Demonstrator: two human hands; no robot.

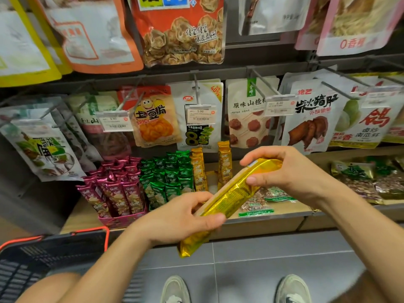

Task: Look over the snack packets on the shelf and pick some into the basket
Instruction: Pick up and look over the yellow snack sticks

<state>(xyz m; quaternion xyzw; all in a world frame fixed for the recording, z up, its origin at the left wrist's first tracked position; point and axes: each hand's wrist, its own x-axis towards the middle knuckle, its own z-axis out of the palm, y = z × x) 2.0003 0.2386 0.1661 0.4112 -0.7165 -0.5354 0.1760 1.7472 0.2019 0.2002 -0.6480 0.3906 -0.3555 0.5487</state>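
Left hand [185, 217] low, right hand [290, 171] high on slanted gold packet [235, 194]

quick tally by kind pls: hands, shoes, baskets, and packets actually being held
hands: 2 (left hand, right hand)
shoes: 2
basket: 1
gold packet, held at both ends by the fingers: 1
total: 6
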